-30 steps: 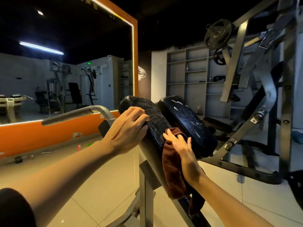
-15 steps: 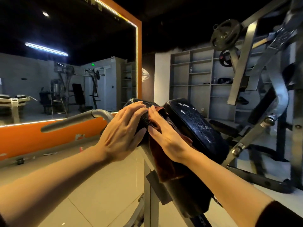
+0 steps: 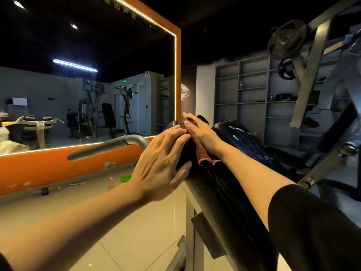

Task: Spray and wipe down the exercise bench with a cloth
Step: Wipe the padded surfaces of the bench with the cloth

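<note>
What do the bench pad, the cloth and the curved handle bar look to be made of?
Bench pad: likely black vinyl or faux leather, judging by its pebbled, slightly glossy grain. Cloth: brown terry or microfibre, with a fuzzy nap and limp folds. Curved handle bar: grey metal tube with a dull sheen.

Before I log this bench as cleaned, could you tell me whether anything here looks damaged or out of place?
Yes: the right-hand pad has pale scuffs where its black cover looks worn, and the orange wall below the mirror has chipped paint. A spray bottle stands on the floor.

two hands (image 3: 164, 163), one cloth (image 3: 201, 153), two pads (image 3: 220, 192).
</note>
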Demonstrator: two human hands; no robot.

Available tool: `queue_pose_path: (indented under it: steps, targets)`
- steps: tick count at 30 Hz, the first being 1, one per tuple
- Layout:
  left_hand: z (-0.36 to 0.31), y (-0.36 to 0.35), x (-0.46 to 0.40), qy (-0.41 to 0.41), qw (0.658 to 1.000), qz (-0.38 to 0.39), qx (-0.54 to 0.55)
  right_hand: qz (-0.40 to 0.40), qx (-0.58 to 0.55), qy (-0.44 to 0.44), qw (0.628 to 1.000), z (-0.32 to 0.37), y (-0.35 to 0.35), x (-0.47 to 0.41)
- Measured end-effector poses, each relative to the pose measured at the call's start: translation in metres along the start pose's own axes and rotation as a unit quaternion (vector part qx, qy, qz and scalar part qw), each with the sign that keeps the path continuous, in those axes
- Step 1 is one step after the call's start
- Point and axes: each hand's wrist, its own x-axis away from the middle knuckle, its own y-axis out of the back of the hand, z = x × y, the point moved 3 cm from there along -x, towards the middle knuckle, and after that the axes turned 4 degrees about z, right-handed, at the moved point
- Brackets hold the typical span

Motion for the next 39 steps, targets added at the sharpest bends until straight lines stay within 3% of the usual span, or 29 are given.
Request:
queue_pose_path:
  steps: [13, 20, 27, 30, 39]
  targets:
    - [-0.004, 0.001, 0.003, 0.032, 0.999, 0.027, -0.008, -0.049, -0.057, -0.121, 0.990, -0.058, 0.007, 0.088]
    - [-0.008, -0.001, 0.006, 0.005, 1.000, -0.016, 0.017, -0.028, -0.027, -0.011, 0.999, -0.004, -0.004, 0.113]
    - [-0.002, -0.006, 0.006, 0.058, 0.991, -0.087, 0.083, 0.046, 0.026, 0.105, 0.993, 0.044, -0.018, 0.040]
    - [-0.002, -0.006, 0.005, 0.023, 0.995, -0.079, 0.062, 0.054, -0.029, 0.059, 0.996, 0.036, -0.012, 0.017]
    - [0.001, -0.006, 0.004, 0.027, 0.999, -0.027, 0.027, 0.006, -0.019, -0.031, 0.999, 0.022, -0.007, 0.019]
